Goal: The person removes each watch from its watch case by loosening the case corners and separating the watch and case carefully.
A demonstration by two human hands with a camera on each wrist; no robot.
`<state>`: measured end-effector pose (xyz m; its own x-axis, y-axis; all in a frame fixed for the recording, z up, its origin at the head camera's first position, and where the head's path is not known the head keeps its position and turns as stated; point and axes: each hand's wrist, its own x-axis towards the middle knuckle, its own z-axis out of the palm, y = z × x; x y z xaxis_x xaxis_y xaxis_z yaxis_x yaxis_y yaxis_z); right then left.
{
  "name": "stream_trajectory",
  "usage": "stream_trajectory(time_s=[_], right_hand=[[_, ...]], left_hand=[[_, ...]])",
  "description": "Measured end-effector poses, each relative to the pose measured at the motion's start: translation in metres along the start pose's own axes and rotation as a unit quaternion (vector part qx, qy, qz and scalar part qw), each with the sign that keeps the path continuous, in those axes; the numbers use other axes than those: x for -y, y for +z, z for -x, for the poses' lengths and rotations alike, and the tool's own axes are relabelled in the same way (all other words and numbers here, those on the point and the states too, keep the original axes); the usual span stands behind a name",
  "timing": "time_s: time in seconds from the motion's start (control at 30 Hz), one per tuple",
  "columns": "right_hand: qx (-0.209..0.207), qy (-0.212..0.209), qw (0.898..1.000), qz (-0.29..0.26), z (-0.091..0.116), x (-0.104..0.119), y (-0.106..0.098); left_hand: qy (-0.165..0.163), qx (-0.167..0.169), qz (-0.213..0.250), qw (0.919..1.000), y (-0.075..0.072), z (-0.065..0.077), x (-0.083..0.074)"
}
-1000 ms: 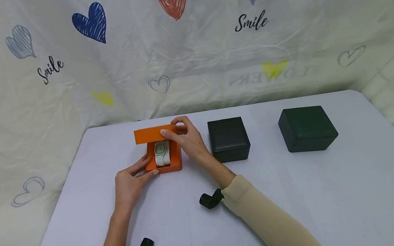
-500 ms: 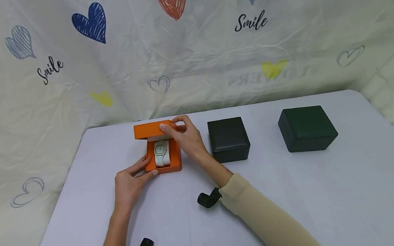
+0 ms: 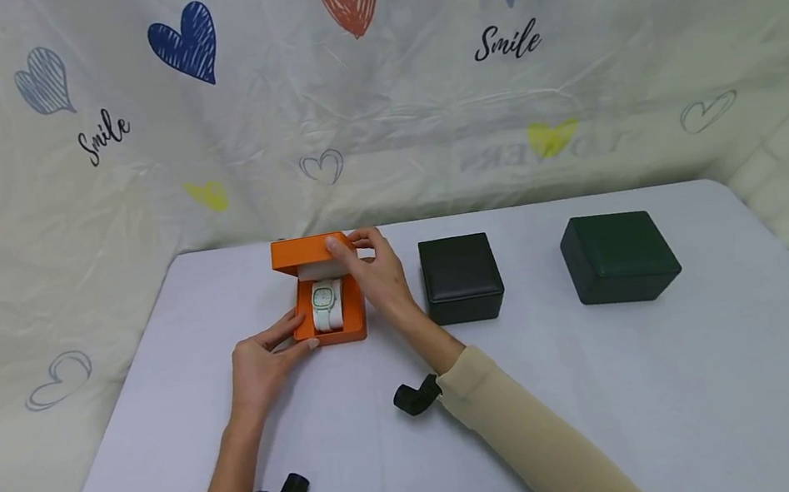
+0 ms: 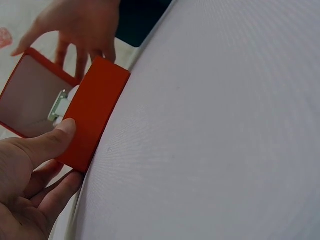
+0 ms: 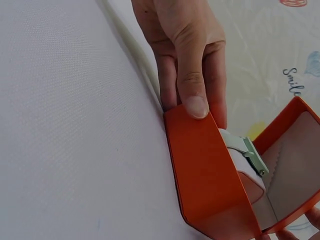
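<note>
An orange watch box (image 3: 342,336) stands at the table's left rear, its lid (image 3: 299,252) tilted up and its pale lining showing. Inside, a white wristwatch (image 3: 324,299) with a pale green case sits round a white cushion. My left hand (image 3: 260,370) grips the base at its left side, with the thumb (image 4: 52,142) on the front face and fingers around the corner. At the lid's right end my right hand (image 3: 378,275) pinches it, thumb on the front edge and fingers behind. In the right wrist view, right fingertips (image 5: 314,216) show at the lid's edge.
A black box (image 3: 460,279) stands shut just right of my right hand. Farther right is a dark green box (image 3: 619,258), also shut. The white-covered table (image 3: 539,411) ends at a curtain (image 3: 415,125) printed with hearts, close behind the orange box.
The orange lid has tilted up and back under my right hand, showing more of the lining and the watch. My left hand keeps its grip on the base.
</note>
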<state>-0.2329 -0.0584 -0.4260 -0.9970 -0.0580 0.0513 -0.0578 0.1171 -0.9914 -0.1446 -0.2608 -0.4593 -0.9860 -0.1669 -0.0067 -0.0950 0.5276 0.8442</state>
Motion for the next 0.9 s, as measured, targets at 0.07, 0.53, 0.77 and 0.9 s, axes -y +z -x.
stream_trajectory(time_s=[0.07,0.53,0.77,0.9], right_hand=[[0.011,0.001,1.0,0.001,0.0008,-0.0015,-0.0016],[0.013,-0.019,1.0,-0.003,0.0017,-0.0092,-0.0053],[-0.002,-0.007,1.0,0.002,-0.0007,-0.0067,-0.0041],[-0.002,-0.002,1.0,0.013,-0.0021,-0.0043,-0.0037]], left_hand=[[-0.001,-0.001,0.0,1.0,0.0,-0.0001,0.0004],[-0.008,-0.002,0.003,1.0,0.0004,0.0018,-0.0005],[-0.004,0.001,0.003,1.0,0.0003,0.0013,-0.0015],[-0.004,-0.002,-0.003,1.0,-0.0002,0.0012,-0.0025]])
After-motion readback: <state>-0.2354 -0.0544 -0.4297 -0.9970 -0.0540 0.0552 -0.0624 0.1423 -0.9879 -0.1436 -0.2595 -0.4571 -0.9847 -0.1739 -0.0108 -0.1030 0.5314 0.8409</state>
